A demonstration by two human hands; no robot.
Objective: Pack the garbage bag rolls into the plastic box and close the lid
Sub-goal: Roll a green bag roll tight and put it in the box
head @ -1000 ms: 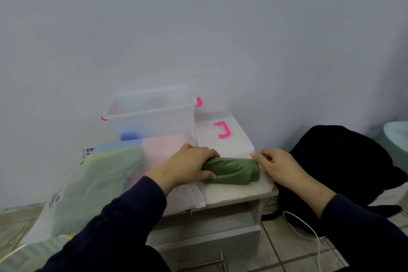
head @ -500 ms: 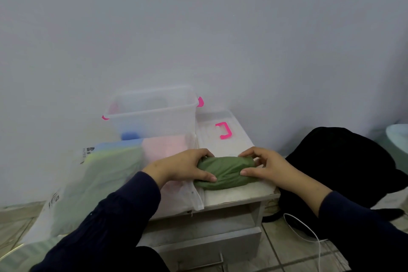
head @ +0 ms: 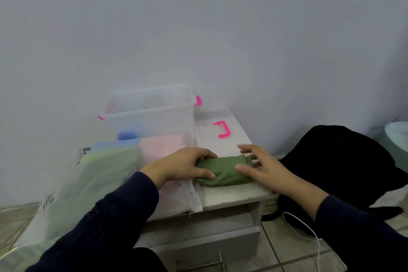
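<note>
Left hand [head: 184, 166] clamps the soft green garbage-bag roll [head: 223, 170]; right hand [head: 263, 166] spread loose at its other end. Keep it tight, lift into the clear plastic box [head: 150, 115] behind.

The right hand [head: 265, 169] is letting go of the green garbage bag roll [head: 223, 171]: half a second ago its fingers were wrapped around the roll's right end, and now they are spreading open and lifting just off it, blurred with motion. A second ago that hand was only touching the roll's right tip. The left hand [head: 183, 166] is sliding its grip toward the roll's left end, leaving more of the roll's middle showing than before.
</note>
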